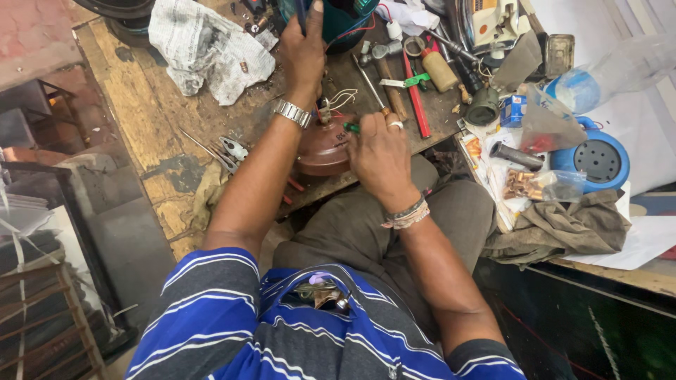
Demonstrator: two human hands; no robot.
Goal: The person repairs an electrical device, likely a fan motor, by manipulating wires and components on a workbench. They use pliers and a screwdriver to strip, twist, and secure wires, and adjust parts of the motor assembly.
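A brown dome-shaped metal housing (320,144) with white wires (343,97) sticking out of its top sits at the near edge of a worn wooden bench (141,105). My right hand (380,158), with a ring on one finger, rests against the housing's right side and pinches a small green-handled tool (351,127). My left hand (304,49), a metal watch on the wrist, reaches farther back and grips a thin dark tool (301,14) next to a teal appliance body (338,21). What the dark tool's tip touches is hidden.
Crumpled newspaper (208,49) lies at the back left, pliers (232,149) near the left forearm. Screwdrivers, a red-handled tool (415,91) and small parts crowd the right. Farther right are a plastic bottle (605,70), a blue round device (598,158), a bag of copper parts (542,184) and a grey cloth (563,229).
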